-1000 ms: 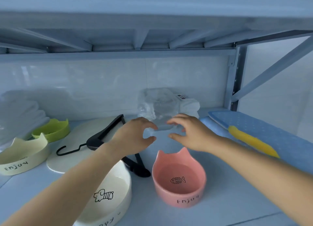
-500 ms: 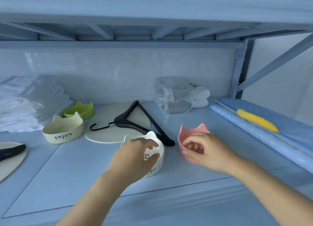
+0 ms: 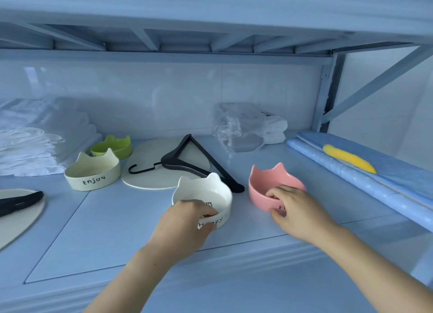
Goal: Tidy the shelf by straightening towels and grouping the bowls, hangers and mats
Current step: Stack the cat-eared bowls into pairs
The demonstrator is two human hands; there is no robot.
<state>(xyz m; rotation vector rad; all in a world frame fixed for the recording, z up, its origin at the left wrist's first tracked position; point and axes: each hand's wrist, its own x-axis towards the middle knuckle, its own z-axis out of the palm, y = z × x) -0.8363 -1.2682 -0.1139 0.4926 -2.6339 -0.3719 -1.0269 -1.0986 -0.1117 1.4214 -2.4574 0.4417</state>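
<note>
My left hand (image 3: 187, 221) grips the near rim of a white cat-eared bowl (image 3: 206, 191), fingers inside and thumb on the outer wall. A pink cat-eared bowl (image 3: 269, 183) to its right is held the same way by my right hand (image 3: 297, 212). Further left stand a cream bowl marked "Enjoy" (image 3: 92, 175) and a green bowl (image 3: 112, 146) behind it. A black hanger (image 3: 187, 165) lies across a pale oval mat (image 3: 164, 162). White folded towels (image 3: 30, 144) are stacked at the far left.
A second mat (image 3: 14, 219) with another black hanger (image 3: 21, 201) on it lies at the left edge. A plastic-wrapped white bundle (image 3: 248, 127) sits at the back. A blue board with a yellow patch (image 3: 365, 165) fills the right side. An upper shelf (image 3: 210, 15) hangs low overhead.
Both hands came back from the plastic-wrapped bundle to the front of the shelf. The left took hold of the white bowl's rim and the right the pink bowl's rim.
</note>
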